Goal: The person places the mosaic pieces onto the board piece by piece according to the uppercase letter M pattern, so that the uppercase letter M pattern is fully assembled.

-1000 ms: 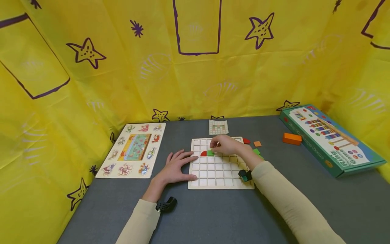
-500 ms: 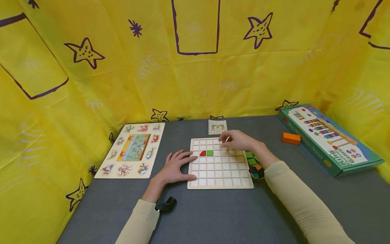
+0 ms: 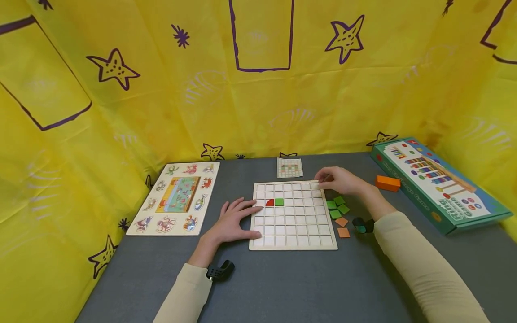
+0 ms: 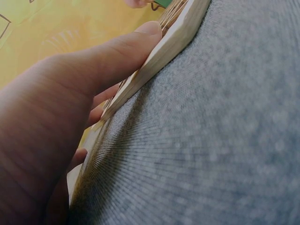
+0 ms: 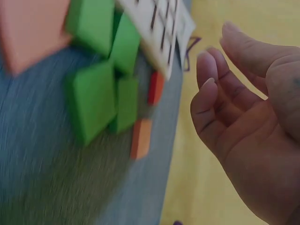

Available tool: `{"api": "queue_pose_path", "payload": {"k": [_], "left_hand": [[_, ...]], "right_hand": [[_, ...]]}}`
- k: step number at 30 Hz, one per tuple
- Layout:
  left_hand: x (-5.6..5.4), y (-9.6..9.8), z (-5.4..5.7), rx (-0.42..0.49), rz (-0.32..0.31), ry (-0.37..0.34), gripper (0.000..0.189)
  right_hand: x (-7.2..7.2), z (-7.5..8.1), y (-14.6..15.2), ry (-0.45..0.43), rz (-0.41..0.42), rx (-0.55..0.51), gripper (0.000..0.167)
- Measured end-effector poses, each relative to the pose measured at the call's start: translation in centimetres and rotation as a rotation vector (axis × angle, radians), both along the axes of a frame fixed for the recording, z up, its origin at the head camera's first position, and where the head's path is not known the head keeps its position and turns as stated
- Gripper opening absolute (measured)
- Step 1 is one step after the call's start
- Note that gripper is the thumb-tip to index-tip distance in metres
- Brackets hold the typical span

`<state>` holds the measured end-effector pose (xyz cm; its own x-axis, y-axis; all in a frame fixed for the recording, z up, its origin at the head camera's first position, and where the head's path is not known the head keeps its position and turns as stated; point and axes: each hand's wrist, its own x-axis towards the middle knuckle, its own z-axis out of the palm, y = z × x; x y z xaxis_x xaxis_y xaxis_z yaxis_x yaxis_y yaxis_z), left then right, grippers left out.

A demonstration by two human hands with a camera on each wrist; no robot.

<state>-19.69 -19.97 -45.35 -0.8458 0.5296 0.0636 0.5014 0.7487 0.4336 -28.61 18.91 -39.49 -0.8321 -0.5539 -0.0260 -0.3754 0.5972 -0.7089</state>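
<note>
A pale wooden grid board (image 3: pixel 300 229) lies in the middle of the table. On it, a red quarter-round tile (image 3: pixel 269 203) and a green square tile (image 3: pixel 279 202) sit side by side in adjoining cells. My left hand (image 3: pixel 234 224) rests with spread fingers on the board's left edge; the left wrist view has its thumb (image 4: pixel 126 51) on the rim. My right hand (image 3: pixel 341 180) hovers by the far right corner, its fingers loosely bent and holding nothing. Below it in the right wrist view are loose green tiles (image 5: pixel 91 103), a red tile (image 5: pixel 155 87) and an orange tile (image 5: pixel 140 139).
Two orange tiles (image 3: pixel 343 232) lie beside the board's right edge. A pattern card (image 3: pixel 289 168) is behind the board. To the left lies a sea-animal puzzle (image 3: pixel 173 199); an orange block (image 3: pixel 387 183) and a game box (image 3: pixel 440 186) stand at right.
My right hand has moved rightward from the green tile on the board to the far right corner, uncovering the loose tiles. My left hand stays in place.
</note>
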Motion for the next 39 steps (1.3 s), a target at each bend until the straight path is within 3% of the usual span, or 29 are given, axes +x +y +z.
{"api": "queue_pose_path", "payload": {"k": [5,18,25,39], "left_hand": [[0.0,0.0,0.0,0.005,-0.002,0.005,0.080],[0.0,-0.2,0.1,-0.006,0.004,0.006,0.081],[0.0,-0.1,0.0,0.001,-0.010,0.012,0.080],[0.0,-0.2,0.0,-0.005,-0.007,-0.001,0.080]], "right_hand": [[0.1,0.0,1.8,-0.019,-0.026,0.034,0.027],[-0.1,-1.0,5.2,0.028,-0.059,0.160,0.032],[0.1,-1.4,5.8,0.003,-0.027,0.200,0.027],[-0.3,-1.8,5.3,0.053,-0.027,0.223,0.016]]}}
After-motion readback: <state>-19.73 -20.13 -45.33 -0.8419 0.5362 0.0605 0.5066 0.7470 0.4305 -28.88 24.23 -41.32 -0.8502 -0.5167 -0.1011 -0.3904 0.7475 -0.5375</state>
